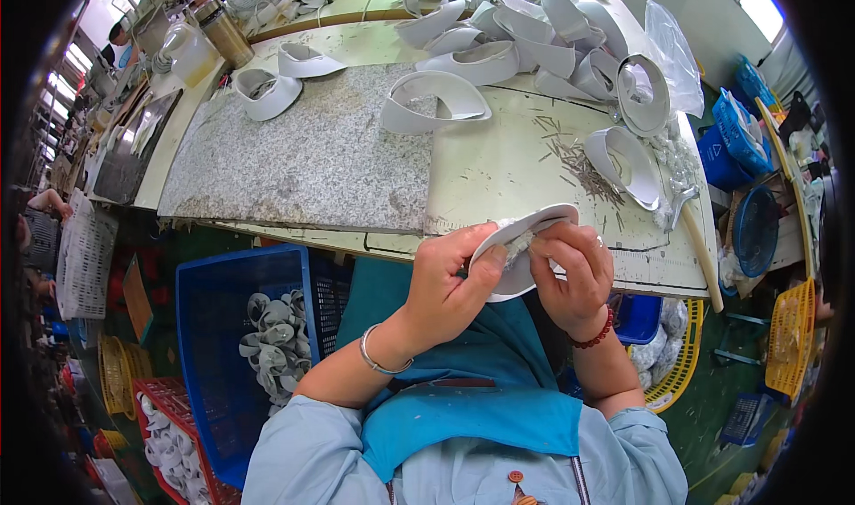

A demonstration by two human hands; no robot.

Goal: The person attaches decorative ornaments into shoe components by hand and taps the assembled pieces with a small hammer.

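Above the front edge of the table, both my hands hold a white curved band (510,286), bent into a loop with something clear and glittery on its inner side. My left hand (452,278) pinches its left side between thumb and fingers. My right hand (574,273) is closed at the right side, its fingertips pressed at the inside of the band; whether they also pinch a small part is hidden. A similar looped white band (623,166) lies to the right, by scattered thin nail-like bits (579,168). Another white band (434,104) rests partly on a speckled stone slab (303,162).
A heap of white bands (534,37) covers the far side of the table. Clear plastic bags (672,55) and a wooden handle (704,256) are at the right edge. A blue crate (209,327) with white bands stands below left; a yellow basket (681,371) is below right.
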